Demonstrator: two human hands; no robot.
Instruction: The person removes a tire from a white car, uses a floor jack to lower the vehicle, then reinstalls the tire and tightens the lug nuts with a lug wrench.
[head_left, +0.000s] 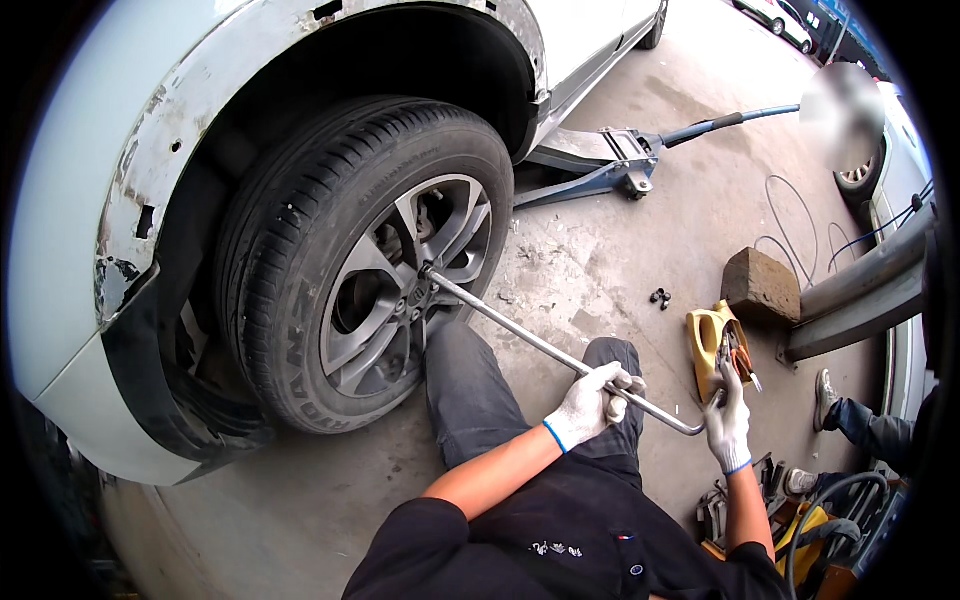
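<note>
A long L-shaped lug wrench point(515, 333) reaches from the wheel point(372, 300) to my hands. Its far end sits at a lug nut near the hub, and the nut itself is hidden. My left hand point(592, 408), in a white glove with a blue cuff, is closed around the shaft. At the bent end, my right hand point(731, 425), gloved the same way, has its thumb and fingers about the short handle. The wheel's black tire point(290, 260) stands inside the arch of a white car point(90, 120), whose arch edge is bare and scuffed.
A blue floor jack point(610, 165) reaches under the car. Small dark nuts point(660, 298) lie on the concrete beside a cut-open yellow jug point(703, 340) of tools. A brown block point(762, 287) stands by a metal post point(865, 290). Another person's shoe point(825, 398) shows at right.
</note>
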